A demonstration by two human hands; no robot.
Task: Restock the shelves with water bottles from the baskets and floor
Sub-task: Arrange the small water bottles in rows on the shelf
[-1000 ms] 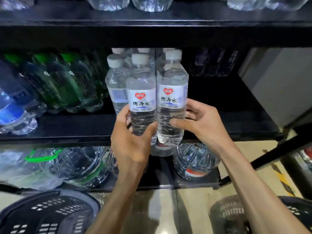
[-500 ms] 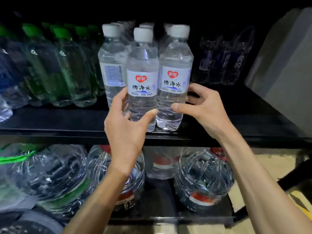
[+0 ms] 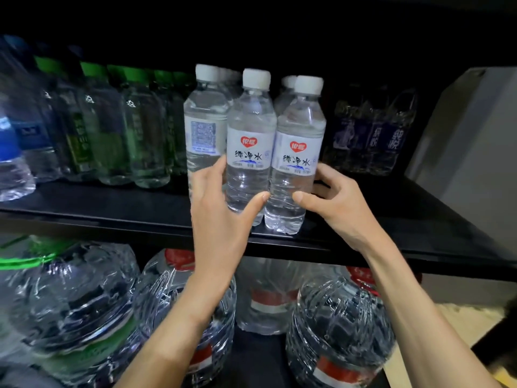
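While both hands work at the front of the black shelf board (image 3: 112, 211), each has hold of one bottle. The left hand (image 3: 221, 219) wraps the lower body of a clear plastic water bottle with a white cap and red-heart label (image 3: 247, 152), thumb across the front and fingers curled behind. The right hand (image 3: 335, 208) grips the matching twin bottle (image 3: 298, 163) low down, thumb in front and bent fingers round its far side. The two bottles stand upright and touching, labels facing outward, probably so that shoppers can read them. The twin bottle's base seems to rest on the board near the front edge; the other's base is partly hidden by the thumb, so contact cannot be told. They sit just in front of a row of white-capped bottles (image 3: 205, 121) of the same kind, between green-capped bottles (image 3: 112, 130) and dark-labelled bottles (image 3: 372, 135), which keeps each brand in its own lane. Gripping low likely steadies the bases for sliding them back. Large clear water jugs (image 3: 335, 331) fill the shelf below.
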